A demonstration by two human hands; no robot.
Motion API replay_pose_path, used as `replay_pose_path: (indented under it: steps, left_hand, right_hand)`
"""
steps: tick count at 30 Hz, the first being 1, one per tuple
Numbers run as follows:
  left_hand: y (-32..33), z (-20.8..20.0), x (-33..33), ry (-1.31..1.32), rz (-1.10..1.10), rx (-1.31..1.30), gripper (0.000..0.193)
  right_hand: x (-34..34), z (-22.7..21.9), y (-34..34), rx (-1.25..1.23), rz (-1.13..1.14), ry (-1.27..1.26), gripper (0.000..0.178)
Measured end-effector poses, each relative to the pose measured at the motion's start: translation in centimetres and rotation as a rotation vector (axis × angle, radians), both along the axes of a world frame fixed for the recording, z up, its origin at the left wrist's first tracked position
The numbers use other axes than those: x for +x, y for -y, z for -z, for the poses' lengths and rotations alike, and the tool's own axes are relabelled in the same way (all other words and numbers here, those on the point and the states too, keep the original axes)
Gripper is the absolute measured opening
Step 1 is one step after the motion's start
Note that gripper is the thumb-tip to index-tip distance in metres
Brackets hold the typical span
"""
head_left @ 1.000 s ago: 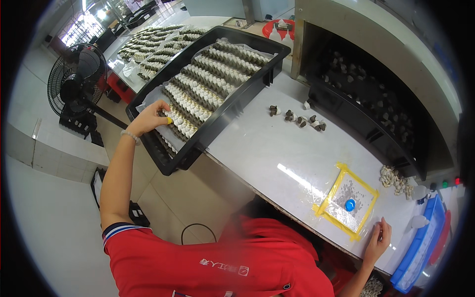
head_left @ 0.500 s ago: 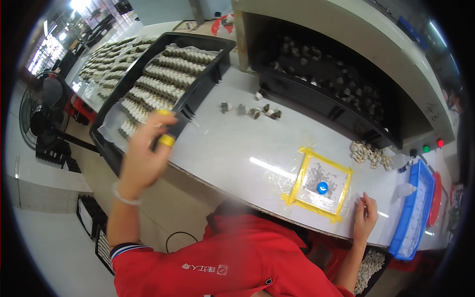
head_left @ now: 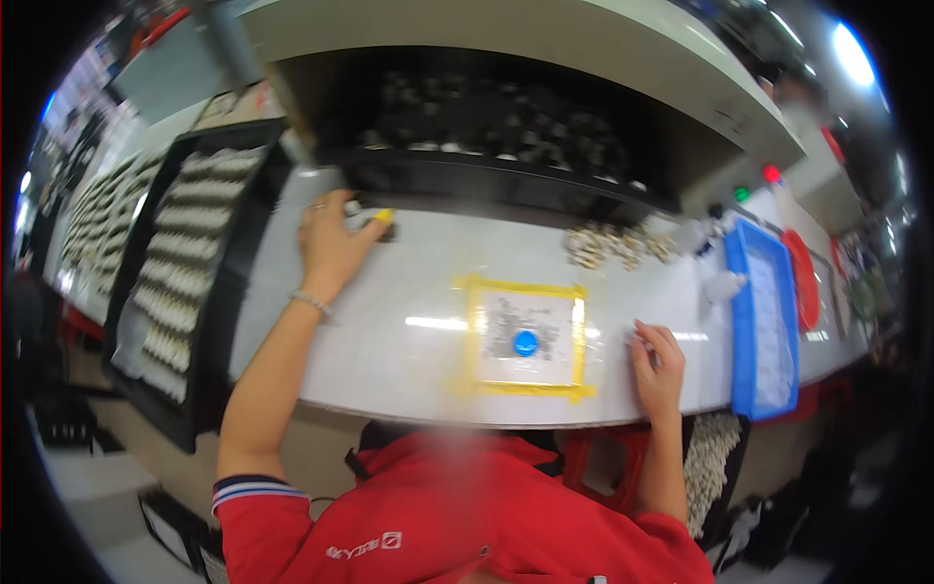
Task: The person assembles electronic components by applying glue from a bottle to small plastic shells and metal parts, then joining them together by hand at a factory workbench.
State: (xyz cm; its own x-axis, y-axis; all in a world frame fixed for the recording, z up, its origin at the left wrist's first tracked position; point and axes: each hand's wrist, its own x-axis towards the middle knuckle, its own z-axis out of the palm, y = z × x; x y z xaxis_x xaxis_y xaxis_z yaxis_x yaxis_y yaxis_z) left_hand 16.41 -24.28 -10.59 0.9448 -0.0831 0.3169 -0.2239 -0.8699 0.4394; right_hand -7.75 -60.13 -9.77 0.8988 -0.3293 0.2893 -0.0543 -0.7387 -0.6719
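My left hand (head_left: 336, 245) reaches to the back left of the white worktop, its thumb, capped in yellow, spread away from the fingers. Around the fingertips lie small grey-and-white pieces (head_left: 354, 207), partly hidden by the hand; no piece shows lifted. My right hand (head_left: 662, 375) rests near the front edge, fingers loosely curled with a gap at the thumb and nothing seen in them. Between the hands is a yellow-taped square pad (head_left: 498, 366) with small grey specks and a round blue cap (head_left: 525, 343) on it.
A black tray (head_left: 216, 282) of pale pieces in rows stands at left. Behind, a dark bin (head_left: 467, 180) of similar pieces sits under a hood. At right are a pile of pale pieces (head_left: 608, 246), a white squeeze bottle (head_left: 724, 285) and a blue tray (head_left: 741, 341).
The view has swung to the right. My left hand has moved from beside the black tray to the loose pieces in front of the bin. My right hand stays beside the taped pad.
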Motion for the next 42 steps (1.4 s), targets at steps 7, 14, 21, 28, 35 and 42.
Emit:
replay_pose_path:
  steps: [7,14,21,28,35,42]
  left_hand:
    - [2.0,-0.1,-0.9,0.036,0.077,0.112,0.037]
    - [0.8,-0.5,-4.6,0.034,0.359,0.034,0.036]
    - [-0.1,-1.0,-6.8,0.069,0.416,0.055,0.042]
    - [-0.9,-0.9,-8.1,0.058,0.424,-0.017,0.047]
    - [0.7,-1.8,-9.0,0.086,0.428,0.096,0.05]
    - [-0.5,-1.0,-9.8,0.081,0.412,0.184,0.046]
  right_hand:
    - [4.1,-0.5,4.7,-0.129,0.058,0.057,0.024]
    - [10.3,0.5,7.5,-0.368,0.029,0.086,0.03]
    - [12.7,0.7,8.0,-0.334,-0.072,-0.017,0.044]
    - [9.4,-1.2,6.2,-0.174,-0.123,-0.09,0.031]
    - [12.0,-0.9,3.5,-0.397,-0.241,0.073,0.033]
    - [10.3,-1.1,2.0,-0.55,-0.247,-0.001,0.034]
